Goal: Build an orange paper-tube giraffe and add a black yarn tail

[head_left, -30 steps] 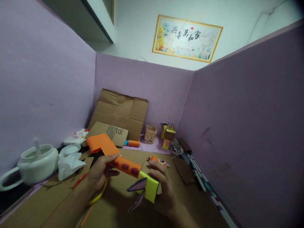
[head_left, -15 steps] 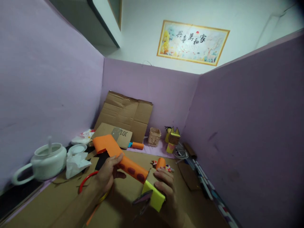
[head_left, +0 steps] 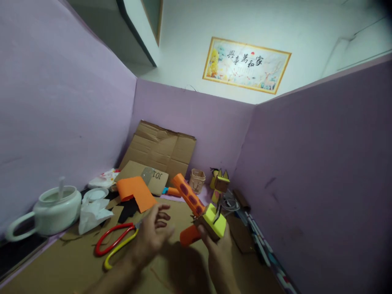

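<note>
Right hand (head_left: 219, 251): grips a yellow-and-brown boxy cardboard figure (head_left: 216, 220), spotted orange paper tube (head_left: 189, 195) against it, above brown cardboard sheeting (head_left: 76, 261). Left hand (head_left: 153, 234): empty, half-curled, near red-and-yellow-handled scissors (head_left: 131, 225). Risk: tight squeezing could dent the figure (seemingly thin-walled).

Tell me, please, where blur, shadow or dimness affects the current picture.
Head view: the left grip looks smeared, probably by motion; head view: a dark, soft-edged shadow falls on the brown work surface; head view: the top right corner darkens, while the wall picture's large characters stay legible.
</note>
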`<state>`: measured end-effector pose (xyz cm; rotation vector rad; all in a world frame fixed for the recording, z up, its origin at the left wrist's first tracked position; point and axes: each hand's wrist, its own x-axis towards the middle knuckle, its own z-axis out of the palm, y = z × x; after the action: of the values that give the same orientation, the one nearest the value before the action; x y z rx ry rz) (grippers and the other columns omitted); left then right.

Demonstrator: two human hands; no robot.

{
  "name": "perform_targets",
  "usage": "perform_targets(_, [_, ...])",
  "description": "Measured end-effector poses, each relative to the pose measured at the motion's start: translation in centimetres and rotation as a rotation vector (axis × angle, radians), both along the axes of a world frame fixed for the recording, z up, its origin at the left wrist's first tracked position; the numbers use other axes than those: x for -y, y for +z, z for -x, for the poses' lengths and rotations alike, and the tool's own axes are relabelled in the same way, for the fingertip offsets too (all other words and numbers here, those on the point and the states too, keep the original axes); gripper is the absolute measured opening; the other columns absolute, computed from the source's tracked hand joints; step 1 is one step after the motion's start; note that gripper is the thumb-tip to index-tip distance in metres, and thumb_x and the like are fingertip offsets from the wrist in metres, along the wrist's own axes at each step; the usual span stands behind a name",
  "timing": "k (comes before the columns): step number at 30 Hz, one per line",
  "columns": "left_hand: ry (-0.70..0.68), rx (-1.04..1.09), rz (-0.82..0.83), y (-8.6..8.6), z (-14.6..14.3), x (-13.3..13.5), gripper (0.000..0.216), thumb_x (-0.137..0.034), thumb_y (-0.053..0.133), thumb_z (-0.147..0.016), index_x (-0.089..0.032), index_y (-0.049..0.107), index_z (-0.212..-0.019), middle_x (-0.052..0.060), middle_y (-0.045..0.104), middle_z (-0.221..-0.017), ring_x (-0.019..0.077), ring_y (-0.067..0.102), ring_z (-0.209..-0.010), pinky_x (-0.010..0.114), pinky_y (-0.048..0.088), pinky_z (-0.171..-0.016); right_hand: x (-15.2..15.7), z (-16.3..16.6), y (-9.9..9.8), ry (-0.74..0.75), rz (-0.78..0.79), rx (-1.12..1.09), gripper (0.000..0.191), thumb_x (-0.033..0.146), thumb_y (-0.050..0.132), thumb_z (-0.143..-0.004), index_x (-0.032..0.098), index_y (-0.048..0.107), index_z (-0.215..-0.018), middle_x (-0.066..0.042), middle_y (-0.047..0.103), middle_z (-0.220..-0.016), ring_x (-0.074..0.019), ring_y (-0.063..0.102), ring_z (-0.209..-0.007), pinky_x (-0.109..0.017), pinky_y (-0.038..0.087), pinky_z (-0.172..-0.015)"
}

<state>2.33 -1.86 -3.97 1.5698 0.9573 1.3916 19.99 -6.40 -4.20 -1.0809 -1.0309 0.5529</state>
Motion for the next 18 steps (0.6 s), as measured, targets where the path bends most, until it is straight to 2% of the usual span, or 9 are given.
perform_targets(2, [-0.010,-0.160,-0.076,-0.9,-1.1,0.7,0.041,-0.032,0.064,-0.069,-0.021,0.054,-0.107,0.008,0.061,-0.099,0.0238,0.058,-0.092,0.037,0.047,-0.083,-0.2,-0.2,-0.1,0.047,0.008,-0.021,0.058,0.045,0.068,-0.067,0.018,0.045,-0.113,-0.006,0.066,-0.088,-0.0247,0.063,-0.083,-0.033,0.051,-0.066])
perform_targets(4, [0.001,-0.181,-0.076,-1.4,-1.7,0.9,0.037,-0.031,0.060,-0.072,-0.021,0.054,-0.107,0.009,0.061,-0.103,0.0238,0.058,-0.093,0.038,0.046,-0.085,-0.4,-0.7,-0.2,0.079,0.010,-0.023,0.058,0.045,0.068,-0.068,0.017,0.046,-0.114,-0.006,0.067,-0.086,-0.0250,0.064,-0.081,-0.033,0.051,-0.066])
perform_targets(8, [0.114,0.088,0.056,-1.1,-0.9,-0.9,0.047,-0.036,0.062,-0.066,-0.015,0.049,-0.107,0.012,0.060,-0.099,0.0229,0.060,-0.088,0.037,0.049,-0.079,-1.2,-2.1,-0.4,0.072,-0.062,-0.047,0.065,0.041,0.073,-0.061,0.018,0.043,-0.115,-0.006,0.067,-0.089,-0.0249,0.065,-0.077,-0.034,0.051,-0.066])
perform_targets(10, [0.194,0.223,0.123,-0.3,0.5,-2.2,0.053,-0.037,0.065,-0.061,-0.014,0.048,-0.106,0.012,0.060,-0.096,0.0228,0.060,-0.087,0.035,0.050,-0.074,-1.5,-2.8,-0.4,0.067,-0.094,-0.052,0.066,0.041,0.075,-0.057,0.019,0.044,-0.112,-0.006,0.067,-0.090,-0.0256,0.065,-0.079,-0.034,0.052,-0.067])
perform_targets(12, [0.300,0.296,0.144,0.7,2.5,-3.6,0.051,-0.036,0.067,-0.056,-0.015,0.051,-0.100,0.009,0.062,-0.092,0.0216,0.061,-0.082,0.031,0.050,-0.069,-1.8,-3.3,-0.5,0.066,-0.055,-0.046,0.066,0.040,0.077,-0.055,0.020,0.046,-0.110,-0.005,0.068,-0.086,-0.0265,0.065,-0.078,-0.034,0.052,-0.064])
perform_targets(16, [0.546,0.312,0.126,2.1,7.3,-6.0,0.040,-0.032,0.065,-0.051,-0.017,0.055,-0.087,0.002,0.060,-0.082,0.0155,0.057,-0.073,0.025,0.046,-0.064,-2.2,-3.7,-0.7,0.042,0.002,-0.051,0.063,0.038,0.077,-0.055,0.019,0.049,-0.109,-0.005,0.067,-0.088,-0.0256,0.064,-0.079,-0.033,0.052,-0.066])
perform_targets(18, [0.612,0.287,0.169,2.1,9.4,-6.8,0.034,-0.028,0.063,-0.050,-0.017,0.055,-0.081,0.001,0.058,-0.072,0.0145,0.055,-0.063,0.025,0.044,-0.058,-2.3,-3.7,-0.8,0.040,-0.003,-0.076,0.063,0.037,0.077,-0.055,0.018,0.050,-0.108,-0.006,0.067,-0.091,-0.0248,0.064,-0.081,-0.033,0.051,-0.069])
